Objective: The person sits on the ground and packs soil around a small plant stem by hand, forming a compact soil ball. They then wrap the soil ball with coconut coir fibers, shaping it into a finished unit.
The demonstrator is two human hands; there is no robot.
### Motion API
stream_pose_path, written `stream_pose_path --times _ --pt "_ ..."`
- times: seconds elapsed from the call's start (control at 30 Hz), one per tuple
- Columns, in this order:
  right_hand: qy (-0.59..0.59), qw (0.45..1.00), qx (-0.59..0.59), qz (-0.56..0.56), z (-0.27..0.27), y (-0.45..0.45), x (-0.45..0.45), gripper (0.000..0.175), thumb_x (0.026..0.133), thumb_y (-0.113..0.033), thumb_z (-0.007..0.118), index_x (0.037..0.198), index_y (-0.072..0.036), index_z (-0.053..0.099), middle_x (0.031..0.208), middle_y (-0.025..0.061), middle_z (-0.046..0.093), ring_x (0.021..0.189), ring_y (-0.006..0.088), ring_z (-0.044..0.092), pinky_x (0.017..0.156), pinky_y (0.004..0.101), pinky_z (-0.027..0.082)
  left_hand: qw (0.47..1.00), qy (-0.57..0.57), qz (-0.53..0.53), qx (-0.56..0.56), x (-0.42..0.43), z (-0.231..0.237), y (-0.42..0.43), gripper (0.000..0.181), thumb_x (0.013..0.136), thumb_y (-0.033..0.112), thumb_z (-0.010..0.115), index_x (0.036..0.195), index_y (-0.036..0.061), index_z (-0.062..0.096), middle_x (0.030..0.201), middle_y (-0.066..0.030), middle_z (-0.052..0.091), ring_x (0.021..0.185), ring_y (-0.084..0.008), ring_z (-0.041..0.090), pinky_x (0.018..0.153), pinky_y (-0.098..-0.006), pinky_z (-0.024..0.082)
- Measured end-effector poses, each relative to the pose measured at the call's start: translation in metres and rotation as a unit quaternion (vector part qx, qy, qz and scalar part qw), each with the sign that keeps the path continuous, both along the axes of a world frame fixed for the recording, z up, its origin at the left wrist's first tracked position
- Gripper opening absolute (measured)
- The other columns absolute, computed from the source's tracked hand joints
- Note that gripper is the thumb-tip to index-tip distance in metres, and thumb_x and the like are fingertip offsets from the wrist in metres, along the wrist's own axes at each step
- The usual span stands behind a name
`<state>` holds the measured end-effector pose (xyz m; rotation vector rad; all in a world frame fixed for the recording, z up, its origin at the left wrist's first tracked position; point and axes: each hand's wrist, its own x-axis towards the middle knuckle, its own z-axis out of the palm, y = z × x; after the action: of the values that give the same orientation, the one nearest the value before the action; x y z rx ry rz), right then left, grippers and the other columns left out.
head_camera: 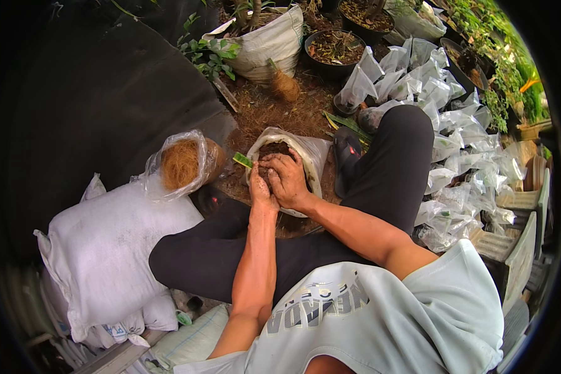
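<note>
Both hands are together over the mouth of a whitish plastic bag of dark soil between the legs. My left hand is cupped, its fingers pointing up, with a green leaf cutting sticking out at its fingertips. My right hand curves over from the right, its fingers touching the left hand. Dark soil shows between the palms, and dirt covers the fingers. How firmly the soil is held cannot be told. Left of the bag stands a clear plastic bag holding brown coconut fibre.
A stuffed white sack lies at the left beside a black sheet. Many clear-bagged plants crowd the right. Ahead are a fibre ball, a potted plant and a white grow sack.
</note>
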<state>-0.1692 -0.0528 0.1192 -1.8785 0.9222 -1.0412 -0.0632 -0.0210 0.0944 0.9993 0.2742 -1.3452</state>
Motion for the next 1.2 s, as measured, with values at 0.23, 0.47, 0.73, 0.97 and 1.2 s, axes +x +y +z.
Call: stream_pose_path --times 0.23,0.47,0.73,0.97,1.2 --pt "-0.134 0.890 0.436 0.024 0.003 -0.032 0.003 0.047 0.092 -0.040 0.056 0.110 0.002 0.064 0.106 0.0113 0.065 0.097 0.0199 0.061 0.088 0.0322 0.046 0.982 -0.014 -0.186 -0.017 0.017 0.017 0.011 0.036 0.102 0.036 0.046 0.119 0.0091 0.063 0.110 -0.0088 0.069 0.097 -0.0225 0.068 0.086 -0.0399 0.057" --pt "0.041 0.811 0.579 0.070 -0.020 -0.054 0.009 0.027 0.095 -0.023 0.064 0.102 0.003 0.069 0.096 0.0112 0.071 0.082 0.0192 0.067 0.073 0.0339 0.054 0.956 -0.106 -0.234 0.142 0.003 -0.013 0.020 0.044 0.096 0.040 0.055 0.131 0.0140 0.058 0.123 -0.0049 0.064 0.108 -0.0197 0.065 0.092 -0.0410 0.054" --pt "0.037 0.784 0.618 0.045 -0.024 -0.060 0.015 0.022 0.096 -0.017 0.063 0.095 0.003 0.070 0.085 0.0107 0.071 0.069 0.0187 0.066 0.063 0.0354 0.056 0.936 -0.113 -0.325 0.073 0.017 -0.056 0.029 0.063 0.096 0.054 0.042 0.149 0.0201 0.039 0.156 -0.0013 0.020 0.140 -0.0219 0.022 0.107 -0.0555 0.017" --pt "0.065 0.791 0.607 0.043 -0.032 -0.065 0.020 0.022 0.095 -0.019 0.063 0.090 0.002 0.070 0.080 0.0101 0.070 0.063 0.0184 0.064 0.058 0.0339 0.054 0.936 -0.098 -0.329 0.083 0.014 -0.043 0.030 0.068 0.096 0.060 0.037 0.152 0.0210 0.037 0.165 -0.0020 0.015 0.151 -0.0261 0.009 0.110 -0.0667 0.000" --pt "0.075 0.811 0.578 0.036 -0.048 -0.074 0.020 0.029 0.093 -0.030 0.067 0.089 -0.002 0.074 0.085 0.0100 0.070 0.068 0.0187 0.061 0.071 0.0369 0.050 0.956 -0.089 -0.239 0.143 -0.002 -0.012 0.026 0.037 0.098 0.039 0.049 0.121 0.0138 0.064 0.120 -0.0057 0.066 0.106 -0.0209 0.066 0.090 -0.0406 0.053"
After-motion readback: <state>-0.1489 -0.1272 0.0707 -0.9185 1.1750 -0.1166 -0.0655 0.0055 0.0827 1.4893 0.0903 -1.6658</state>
